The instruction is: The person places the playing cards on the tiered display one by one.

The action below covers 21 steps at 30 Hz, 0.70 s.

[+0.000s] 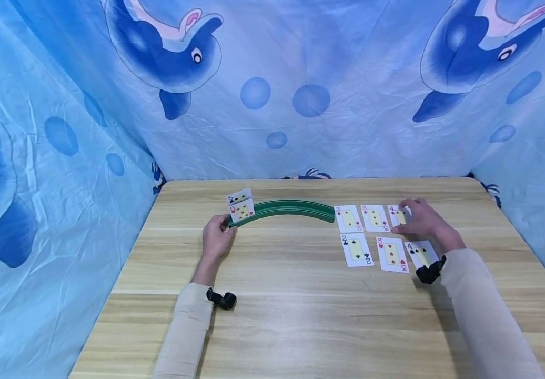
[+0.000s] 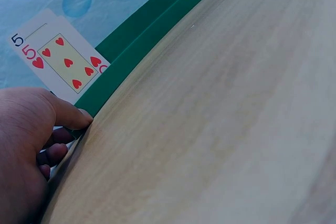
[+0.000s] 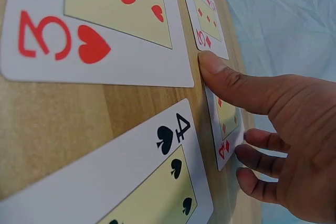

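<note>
A curved green card holder (image 1: 284, 208) lies across the table's far middle. At its left end stand the 5 of hearts (image 1: 242, 211) (image 2: 65, 61) and a black 5 (image 1: 238, 197) behind it. My left hand (image 1: 225, 225) (image 2: 68, 129) grips that end, thumb on the front of the green holder (image 2: 152, 27) and fingers curled behind. My right hand (image 1: 402, 221) (image 3: 226, 114) lies over the 4 of diamonds (image 1: 398, 216) (image 3: 229, 124), which is flat on the table, and pinches it with the thumb at one edge and curled fingers at the other.
Face up beside it lie the 2 of diamonds (image 1: 348, 218), 3 of diamonds (image 1: 375, 217) (image 3: 207, 19), 2 of clubs (image 1: 356, 249), 3 of hearts (image 1: 392, 253) (image 3: 105, 24) and 4 of spades (image 1: 421, 255) (image 3: 157, 182). A blue dolphin cloth (image 1: 301, 79) walls in the wooden table (image 1: 301, 316).
</note>
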Each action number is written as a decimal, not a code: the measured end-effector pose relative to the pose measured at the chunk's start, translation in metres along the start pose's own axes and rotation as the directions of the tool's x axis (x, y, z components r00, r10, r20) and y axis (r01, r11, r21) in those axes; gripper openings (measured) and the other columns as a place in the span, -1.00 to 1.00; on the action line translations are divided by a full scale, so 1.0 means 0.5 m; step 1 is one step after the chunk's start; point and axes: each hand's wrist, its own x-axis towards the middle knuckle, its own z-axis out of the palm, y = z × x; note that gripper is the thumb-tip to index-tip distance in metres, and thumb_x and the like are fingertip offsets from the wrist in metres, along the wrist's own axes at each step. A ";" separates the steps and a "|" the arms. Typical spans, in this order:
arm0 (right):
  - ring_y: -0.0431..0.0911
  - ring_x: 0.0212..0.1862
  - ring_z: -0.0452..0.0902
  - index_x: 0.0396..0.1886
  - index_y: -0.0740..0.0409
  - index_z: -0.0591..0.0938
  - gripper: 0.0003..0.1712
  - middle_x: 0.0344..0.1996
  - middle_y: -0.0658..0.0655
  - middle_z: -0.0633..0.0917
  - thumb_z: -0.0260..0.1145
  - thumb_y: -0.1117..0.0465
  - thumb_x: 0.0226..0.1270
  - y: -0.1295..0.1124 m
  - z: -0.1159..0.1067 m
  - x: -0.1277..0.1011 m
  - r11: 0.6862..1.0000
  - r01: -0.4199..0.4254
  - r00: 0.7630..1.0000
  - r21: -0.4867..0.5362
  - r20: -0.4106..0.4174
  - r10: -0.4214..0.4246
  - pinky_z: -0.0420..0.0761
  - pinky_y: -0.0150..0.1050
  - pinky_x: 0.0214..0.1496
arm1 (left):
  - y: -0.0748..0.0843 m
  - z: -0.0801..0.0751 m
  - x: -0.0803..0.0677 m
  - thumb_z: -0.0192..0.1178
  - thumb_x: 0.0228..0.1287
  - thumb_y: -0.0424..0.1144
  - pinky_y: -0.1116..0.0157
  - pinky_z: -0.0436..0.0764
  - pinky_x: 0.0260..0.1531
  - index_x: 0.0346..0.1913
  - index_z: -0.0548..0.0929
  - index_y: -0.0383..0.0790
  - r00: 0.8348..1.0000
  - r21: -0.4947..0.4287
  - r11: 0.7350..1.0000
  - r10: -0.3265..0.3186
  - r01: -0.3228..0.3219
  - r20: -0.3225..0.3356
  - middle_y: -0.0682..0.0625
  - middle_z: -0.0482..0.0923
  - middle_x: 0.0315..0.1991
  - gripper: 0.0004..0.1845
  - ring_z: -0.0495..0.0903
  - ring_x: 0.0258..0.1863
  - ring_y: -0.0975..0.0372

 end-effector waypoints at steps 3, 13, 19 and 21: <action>0.54 0.26 0.24 0.52 0.31 0.12 0.21 0.38 0.66 0.09 0.54 -0.15 0.07 -0.005 0.004 -0.003 0.999 -0.042 0.999 -0.019 -0.035 0.041 0.38 0.41 0.23 | 0.000 0.001 -0.001 0.28 0.25 -0.36 0.17 0.54 -0.10 0.21 0.57 -0.42 1.000 0.006 1.000 0.004 -0.004 -0.003 -0.26 0.59 -0.02 -0.54 0.52 -0.13 0.02; 0.35 0.06 0.29 0.44 0.38 0.22 0.23 0.27 0.58 0.18 0.62 -0.14 -0.06 -0.010 0.006 -0.014 0.992 -0.031 0.988 -0.124 -0.154 0.012 0.49 0.15 -0.16 | -0.001 0.002 0.001 0.28 0.24 -0.37 0.18 0.53 -0.10 0.21 0.57 -0.42 1.000 0.005 1.000 0.002 -0.002 -0.007 -0.26 0.59 -0.03 -0.54 0.52 -0.12 0.02; 0.29 -0.14 0.47 0.37 0.37 0.22 0.19 0.28 0.62 0.19 0.63 -0.14 -0.09 -0.011 0.006 -0.015 0.988 -0.029 0.981 -0.155 -0.195 -0.002 0.49 -0.03 -0.39 | -0.002 0.003 0.002 0.28 0.24 -0.36 0.21 0.51 -0.13 0.19 0.58 -0.42 1.000 0.003 1.000 0.007 -0.007 -0.007 -0.25 0.59 -0.05 -0.55 0.51 -0.14 0.03; 0.23 -0.24 0.50 0.35 0.37 0.21 0.14 0.24 0.59 0.23 0.62 -0.09 -0.04 -0.013 0.006 -0.017 0.989 -0.034 0.980 -0.144 -0.201 0.005 0.46 -0.09 -0.43 | -0.003 0.002 0.002 0.28 0.24 -0.36 0.22 0.50 -0.13 0.19 0.58 -0.41 1.000 0.005 1.000 0.014 -0.014 -0.010 -0.25 0.59 -0.06 -0.56 0.51 -0.14 0.04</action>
